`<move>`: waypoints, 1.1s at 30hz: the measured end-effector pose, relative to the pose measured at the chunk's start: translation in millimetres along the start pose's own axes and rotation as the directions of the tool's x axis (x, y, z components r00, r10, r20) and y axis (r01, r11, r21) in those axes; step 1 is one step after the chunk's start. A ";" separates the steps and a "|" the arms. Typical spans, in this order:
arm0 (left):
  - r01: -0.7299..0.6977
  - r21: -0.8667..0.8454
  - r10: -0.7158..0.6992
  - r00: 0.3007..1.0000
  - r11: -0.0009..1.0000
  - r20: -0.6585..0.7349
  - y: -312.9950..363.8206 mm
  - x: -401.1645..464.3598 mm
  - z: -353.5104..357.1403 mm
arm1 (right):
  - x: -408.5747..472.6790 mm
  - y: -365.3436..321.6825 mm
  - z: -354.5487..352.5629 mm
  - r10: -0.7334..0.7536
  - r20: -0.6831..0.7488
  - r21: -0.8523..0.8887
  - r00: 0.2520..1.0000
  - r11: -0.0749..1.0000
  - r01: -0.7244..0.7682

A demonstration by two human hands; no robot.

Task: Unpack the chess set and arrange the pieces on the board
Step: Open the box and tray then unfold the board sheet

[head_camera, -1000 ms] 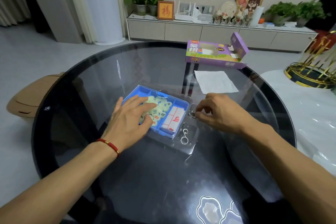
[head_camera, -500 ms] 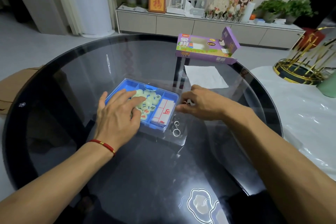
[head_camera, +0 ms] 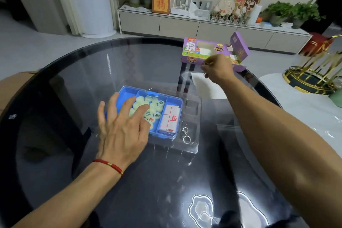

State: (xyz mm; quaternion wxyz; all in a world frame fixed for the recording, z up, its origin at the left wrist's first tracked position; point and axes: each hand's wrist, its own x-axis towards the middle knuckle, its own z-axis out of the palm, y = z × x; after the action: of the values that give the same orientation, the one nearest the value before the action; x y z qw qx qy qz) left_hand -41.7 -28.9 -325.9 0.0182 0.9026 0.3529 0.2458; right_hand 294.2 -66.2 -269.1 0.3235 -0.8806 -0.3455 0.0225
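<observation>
Left hand (head_camera: pixel 120 131), fingers spread straight, rests over the blue plastic tray (head_camera: pixel 127 91) of pale round chess pieces (head_camera: pixel 156 106); right hand (head_camera: pixel 218 69) pinches a small metal ring (head_camera: pixel 204 64).

A blue plastic case (head_camera: pixel 127 92) with a clear lid sits on the dark glass table, its middle compartment heaped with pale green round chess pieces (head_camera: pixel 154 106) marked in red and black characters. A folded white board (head_camera: pixel 169 119) printed with red lines fills the right compartment. The purple chess box (head_camera: pixel 201 51) lies open-flapped near the far edge.
</observation>
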 end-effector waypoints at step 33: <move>0.088 0.099 -0.099 0.989 0.991 0.113 7.3 -0.5 -4.3 | -177.8 -40.3 -27.8 -0.512 0.586 -0.139 0.628 0.700 0.701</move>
State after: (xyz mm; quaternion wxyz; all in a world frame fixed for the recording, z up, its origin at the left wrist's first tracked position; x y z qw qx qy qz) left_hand -39.4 -35.2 -320.8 0.0082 0.8978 0.4043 0.1745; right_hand 142.4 -170.1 -256.2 0.0450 -0.7123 -0.6961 0.0771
